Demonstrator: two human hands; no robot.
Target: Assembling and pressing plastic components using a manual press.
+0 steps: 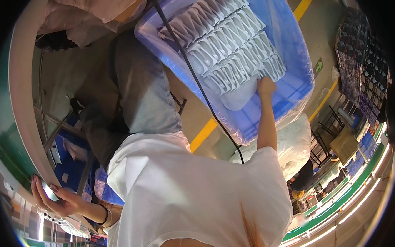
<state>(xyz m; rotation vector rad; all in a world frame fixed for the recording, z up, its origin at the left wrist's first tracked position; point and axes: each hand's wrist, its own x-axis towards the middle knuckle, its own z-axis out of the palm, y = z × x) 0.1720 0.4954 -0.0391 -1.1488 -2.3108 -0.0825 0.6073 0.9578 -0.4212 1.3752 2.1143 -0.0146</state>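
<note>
My right hand (266,87) reaches into a large blue bin (291,81) lined with clear plastic film. Its fingers are closed at the near edge of several rows of white curved parts (229,44), apparently gripping one at the end of a row. The fingertips are partly hidden. Under the rows a pale sheet (238,96) sticks out toward me. Far to the left, my left hand (63,202) is at the edge of a green-topped bench (16,160), thumb and fingers apart. A bright patch shows between them; whether it is an object I cannot tell.
A black cable (196,75) hangs across the view in front of the bin. Beside the bin stands a bulging clear plastic bag (296,142). Stacked dark trays (360,57) rise at the far right. Blue containers (68,163) sit under the bench.
</note>
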